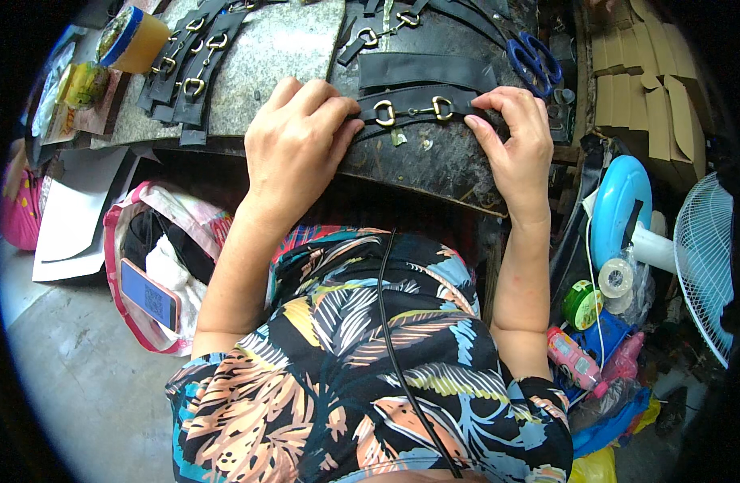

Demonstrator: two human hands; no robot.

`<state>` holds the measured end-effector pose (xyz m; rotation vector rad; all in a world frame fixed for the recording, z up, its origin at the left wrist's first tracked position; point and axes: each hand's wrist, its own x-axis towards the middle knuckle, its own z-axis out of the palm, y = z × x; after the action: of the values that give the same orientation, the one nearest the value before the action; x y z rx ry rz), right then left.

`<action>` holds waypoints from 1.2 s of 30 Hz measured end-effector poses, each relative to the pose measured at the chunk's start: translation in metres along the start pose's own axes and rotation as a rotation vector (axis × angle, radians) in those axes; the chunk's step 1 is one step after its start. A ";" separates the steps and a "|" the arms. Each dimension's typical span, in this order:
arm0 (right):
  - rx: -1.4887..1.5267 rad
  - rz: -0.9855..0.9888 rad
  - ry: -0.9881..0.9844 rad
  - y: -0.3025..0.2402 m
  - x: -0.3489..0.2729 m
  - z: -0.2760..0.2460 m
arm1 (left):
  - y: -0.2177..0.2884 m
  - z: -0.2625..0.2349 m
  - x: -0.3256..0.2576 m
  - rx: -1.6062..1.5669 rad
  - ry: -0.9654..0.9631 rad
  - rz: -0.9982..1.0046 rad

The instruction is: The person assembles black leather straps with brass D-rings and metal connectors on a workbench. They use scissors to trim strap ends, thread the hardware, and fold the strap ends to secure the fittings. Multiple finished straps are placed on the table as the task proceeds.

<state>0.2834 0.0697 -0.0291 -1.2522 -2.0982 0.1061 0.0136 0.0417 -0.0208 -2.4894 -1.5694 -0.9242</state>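
1. Left hand (296, 143) and right hand (521, 146) each pinched an end of a black strap with gold-coloured fittings (406, 103)
2. It lay near the counter's (438, 165) front edge, beside a plain black strip (426, 71)
3. I was probably straightening it; next called for level, steady ends

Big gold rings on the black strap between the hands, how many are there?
2: one ring nearer the left hand, another ring nearer the right hand. Fingers cover the ends of the black strap, so more could be hidden.

pass: pale slab (293, 50) | obstacles: held strap (416, 105), strip (426, 71) beyond, scissors (534, 64) right
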 end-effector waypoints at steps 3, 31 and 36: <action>0.032 0.019 0.038 0.000 -0.001 0.000 | 0.004 -0.020 0.007 -0.425 0.080 -0.166; 0.149 -0.231 -0.082 -0.048 0.033 0.021 | 0.012 -0.007 -0.004 -0.046 -0.024 -0.164; 0.337 -0.213 -0.283 -0.044 0.041 0.025 | 0.015 -0.014 -0.004 -0.604 -0.046 -0.395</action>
<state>0.2234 0.0858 -0.0106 -0.8465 -2.3177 0.5454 0.0185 0.0266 -0.0073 -2.5967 -2.1033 -1.6152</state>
